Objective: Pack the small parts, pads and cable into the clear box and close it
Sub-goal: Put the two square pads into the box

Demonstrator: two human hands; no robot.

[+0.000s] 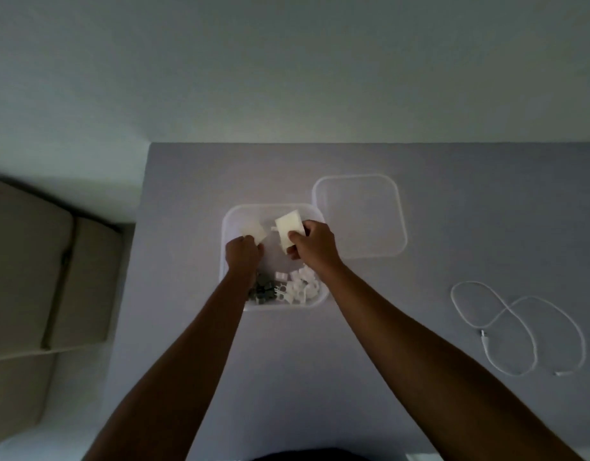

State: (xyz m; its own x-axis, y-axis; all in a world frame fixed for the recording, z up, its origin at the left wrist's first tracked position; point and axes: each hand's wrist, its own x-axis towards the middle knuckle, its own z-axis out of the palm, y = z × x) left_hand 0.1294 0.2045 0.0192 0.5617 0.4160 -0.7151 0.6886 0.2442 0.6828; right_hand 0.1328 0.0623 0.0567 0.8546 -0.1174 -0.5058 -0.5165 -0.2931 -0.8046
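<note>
A: Where are the person's hands?

B: Both are over the clear box (228, 224) on the grey table (420, 410). The left hand (242, 256) has its fingers closed on a pale square pad (254, 232), which sticks out beyond the fingertips toward the far-left part of the box. The right hand (312, 242) has its fingers pinched on a second, larger pale pad (288, 227); that one stands tilted, its upper edge past the fingertips near the far wall of the box.

A: Do the two pads touch?

B: No, a gap shows between them, and the hands are apart as well.

A: What else is in the box?

B: Behind the knuckles, under the wrists, the near side holds the small parts: a heap of white plastic parts (300, 286) below the right wrist and a cluster of dark grey parts (262, 291) beside the left forearm. The two heaps lie just beside each other against the near wall.

A: And the lid?

B: The clear lid (360, 216) lies flat on the table to the right of the right hand's fingers, its near-left corner just beside the box. The box is open.

A: The cable?

B: The white cable (516, 327) lies in loose loops on the table, well apart from both hands, far to the right of the right forearm. Whether either pad rests on the box floor cannot be told.
</note>
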